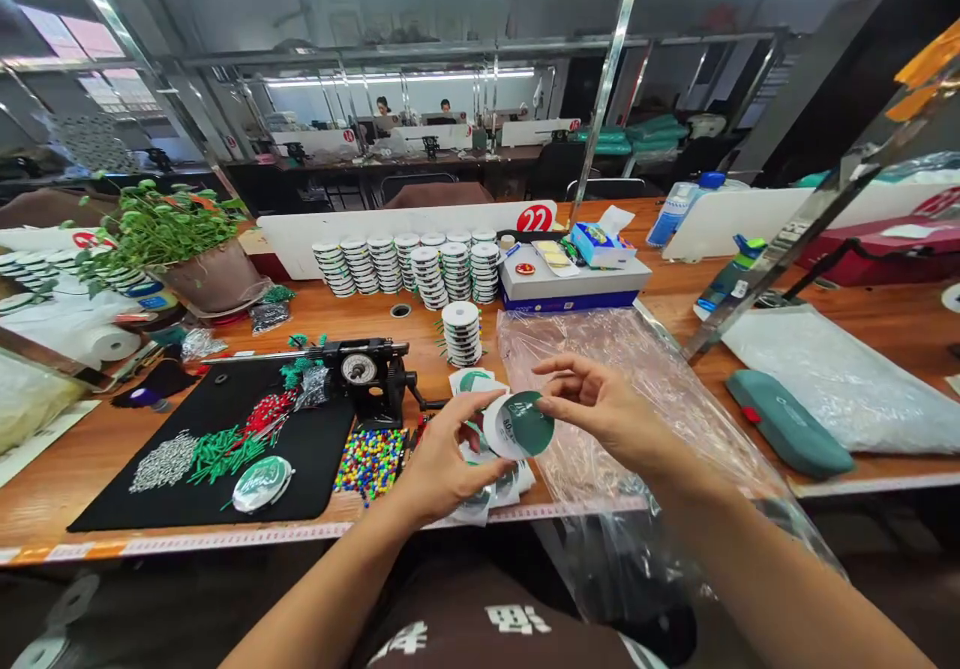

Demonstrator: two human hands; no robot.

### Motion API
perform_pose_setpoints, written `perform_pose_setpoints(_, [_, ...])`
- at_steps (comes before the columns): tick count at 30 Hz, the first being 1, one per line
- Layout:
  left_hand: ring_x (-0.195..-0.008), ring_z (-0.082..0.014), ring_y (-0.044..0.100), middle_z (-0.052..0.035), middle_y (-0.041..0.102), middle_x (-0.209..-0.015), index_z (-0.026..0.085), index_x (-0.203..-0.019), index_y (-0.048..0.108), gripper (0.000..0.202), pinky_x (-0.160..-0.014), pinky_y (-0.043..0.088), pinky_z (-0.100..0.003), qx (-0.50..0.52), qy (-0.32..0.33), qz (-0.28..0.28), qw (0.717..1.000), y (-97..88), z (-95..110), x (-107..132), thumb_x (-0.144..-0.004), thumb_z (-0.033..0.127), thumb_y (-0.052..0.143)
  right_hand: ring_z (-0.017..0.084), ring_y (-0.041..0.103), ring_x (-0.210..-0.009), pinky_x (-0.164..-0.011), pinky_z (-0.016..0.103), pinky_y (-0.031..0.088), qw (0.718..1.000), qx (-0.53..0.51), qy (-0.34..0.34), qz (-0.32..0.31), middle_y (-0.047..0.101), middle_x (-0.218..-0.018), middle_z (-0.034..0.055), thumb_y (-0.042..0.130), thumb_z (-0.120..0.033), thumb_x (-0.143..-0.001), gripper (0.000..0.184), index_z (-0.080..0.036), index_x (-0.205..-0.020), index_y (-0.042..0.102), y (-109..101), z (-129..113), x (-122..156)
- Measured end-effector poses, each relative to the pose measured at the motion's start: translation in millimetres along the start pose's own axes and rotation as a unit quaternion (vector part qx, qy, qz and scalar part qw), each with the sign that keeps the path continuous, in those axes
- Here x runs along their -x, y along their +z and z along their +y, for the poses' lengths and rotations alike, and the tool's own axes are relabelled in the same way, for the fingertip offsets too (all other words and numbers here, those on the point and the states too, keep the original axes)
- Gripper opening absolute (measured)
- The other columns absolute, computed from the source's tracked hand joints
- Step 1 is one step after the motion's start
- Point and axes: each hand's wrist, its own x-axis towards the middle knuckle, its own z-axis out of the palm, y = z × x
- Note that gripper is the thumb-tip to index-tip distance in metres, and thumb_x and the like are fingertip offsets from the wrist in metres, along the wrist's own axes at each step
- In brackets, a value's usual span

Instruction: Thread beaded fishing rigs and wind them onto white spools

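My left hand (pixel 442 459) grips the rim of a white spool (pixel 498 427) with dark print on it. A round green sticker (pixel 534 423) covers part of the spool's face, and my right hand (pixel 589 404) pinches the sticker's edge between thumb and forefinger. Whether the sticker touches the spool all over I cannot tell. Beneath my hands lie loose sheets of round green stickers (pixel 480 381), partly hidden. Just behind stands a short stack of white spools (pixel 460 334).
Left of my hands are a black hand-cranked winder (pixel 367 379), colourful beads (pixel 369 461) and a black mat (pixel 307 494) with small parts. More stacked spools (pixel 427 274) and a grey-white box (pixel 577 289) stand behind. Clear plastic film (pixel 622 389) hangs over the table's front edge.
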Motion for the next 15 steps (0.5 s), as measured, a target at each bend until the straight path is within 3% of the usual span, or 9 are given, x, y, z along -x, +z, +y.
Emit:
perform_pose_setpoints(6, [-0.102, -0.0249, 0.068, -0.0128, 0.069, -0.119, 0.017, -0.134, 0.054, 0.071, -0.089, 0.054, -0.035, 0.188, -0.126, -0.042, 0.973, 3.6, -14, 30, -0.069, 0.021, 0.083, 0.016, 0.065, -0.072, -0.07, 0.03, 0.053, 0.999, 0.038, 0.033, -0.002, 0.068, -0.077, 0.0015, 0.088, -0.047, -0.069, 0.047, -0.019, -0.101, 0.067, 28, 29, 14])
perform_pose_setpoints(15, [-0.104, -0.0237, 0.068, -0.0123, 0.065, -0.127, 0.019, -0.136, 0.053, 0.075, -0.094, 0.053, -0.037, 0.252, -0.155, -0.096, 0.95, -17.6, -27, 40, -0.069, 0.021, 0.086, 0.015, 0.064, -0.07, -0.065, 0.027, 0.052, 0.995, 0.082, 0.045, -0.044, 0.069, -0.076, 0.001, 0.085, -0.042, -0.071, 0.038, -0.019, -0.095, 0.067, 46, 27, 2])
